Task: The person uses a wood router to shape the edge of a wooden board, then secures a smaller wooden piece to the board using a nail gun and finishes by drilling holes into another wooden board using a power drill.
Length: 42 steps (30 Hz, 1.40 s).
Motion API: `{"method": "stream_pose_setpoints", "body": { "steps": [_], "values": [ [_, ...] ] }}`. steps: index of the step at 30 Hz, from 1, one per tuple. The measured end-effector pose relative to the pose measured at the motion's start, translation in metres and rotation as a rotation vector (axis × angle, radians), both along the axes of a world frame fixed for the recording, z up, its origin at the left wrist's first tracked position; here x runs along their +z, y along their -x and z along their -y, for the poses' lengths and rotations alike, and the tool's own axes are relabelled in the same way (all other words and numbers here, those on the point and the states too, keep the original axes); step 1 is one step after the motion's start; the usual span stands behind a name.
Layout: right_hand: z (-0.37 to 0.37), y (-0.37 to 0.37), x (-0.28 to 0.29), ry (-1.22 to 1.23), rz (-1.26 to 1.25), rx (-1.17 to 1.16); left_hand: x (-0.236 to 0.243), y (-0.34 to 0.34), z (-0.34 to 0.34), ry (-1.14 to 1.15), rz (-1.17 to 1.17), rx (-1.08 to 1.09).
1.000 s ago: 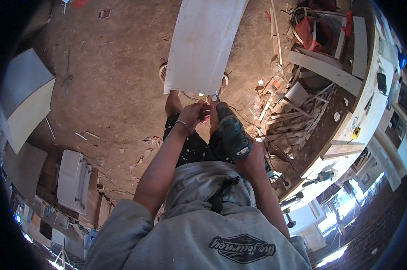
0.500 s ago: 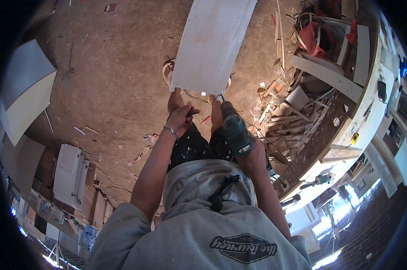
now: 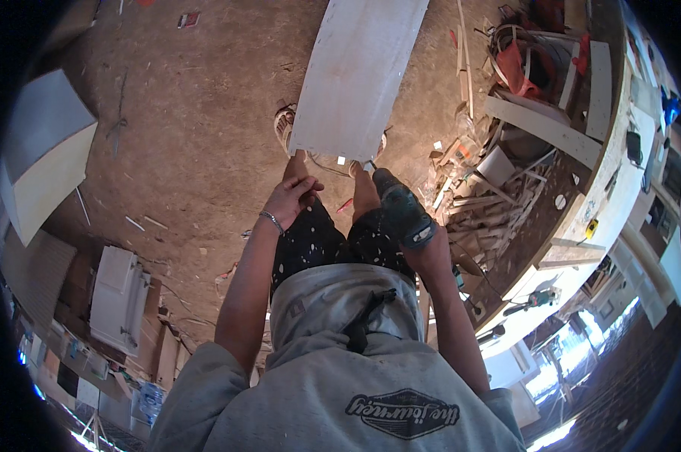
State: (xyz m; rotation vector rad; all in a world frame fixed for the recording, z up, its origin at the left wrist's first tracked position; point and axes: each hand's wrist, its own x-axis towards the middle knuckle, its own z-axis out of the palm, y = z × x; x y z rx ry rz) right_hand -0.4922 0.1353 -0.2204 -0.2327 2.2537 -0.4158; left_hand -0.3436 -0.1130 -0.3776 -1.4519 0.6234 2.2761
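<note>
My right hand (image 3: 428, 252) is wrapped round the handle of a teal and black power drill (image 3: 402, 207). Its thin bit points away from me, toward the right near corner of a long pale board (image 3: 355, 79). Between the bit and that corner I cannot tell whether there is contact. Over my left thigh, short of the board's near edge, hovers my left hand (image 3: 291, 202) with its fingers curled in. Whatever those fingers hold, if anything, is hidden. The board extends away from me, above my sandalled feet.
Wood offcuts (image 3: 498, 200) are heaped on the floor at the right, beside a long curved-looking workbench (image 3: 585, 215). A second power tool (image 3: 534, 300) lies on that bench. At the left stand a pale box-like panel piece (image 3: 50, 154) and a white cabinet part (image 3: 118, 301).
My left hand has shifted slightly left and its wrist has turned, its fingers still curled. The drill in my right hand has moved a little to the right.
</note>
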Motion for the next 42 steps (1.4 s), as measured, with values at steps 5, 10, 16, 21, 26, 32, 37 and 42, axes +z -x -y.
{"method": "stream_pose_setpoints", "body": {
  "steps": [5,10,16,21,26,32,37,42],
  "values": [
    [0.002,-0.009,-0.001,-0.048,-0.02,0.0,0.005,-0.001,0.011,0.0,-0.049,-0.026],
    [0.002,-0.025,-0.004,-0.073,-0.083,-0.022,0.006,-0.001,0.025,0.015,-0.004,-0.054],
    [0.041,-0.029,0.029,0.03,0.006,-0.124,0.014,-0.004,0.064,0.031,-0.154,-0.168],
    [0.025,-0.044,0.041,0.179,-0.121,0.136,0.017,0.003,0.065,-0.242,-0.23,-0.179],
    [0.057,-0.04,0.121,0.287,0.078,0.111,0.033,0.018,0.044,-0.339,-0.231,0.088],
    [0.061,-0.033,0.124,0.247,0.205,-0.041,0.045,0.024,0.031,-0.363,-0.221,0.043],
    [0.026,-0.004,0.097,0.287,0.187,0.102,0.036,0.039,0.015,-0.433,-0.219,0.137],
    [0.018,0.035,0.083,0.184,0.236,0.212,0.03,0.055,-0.008,-0.426,-0.204,0.138]
  ]
}}
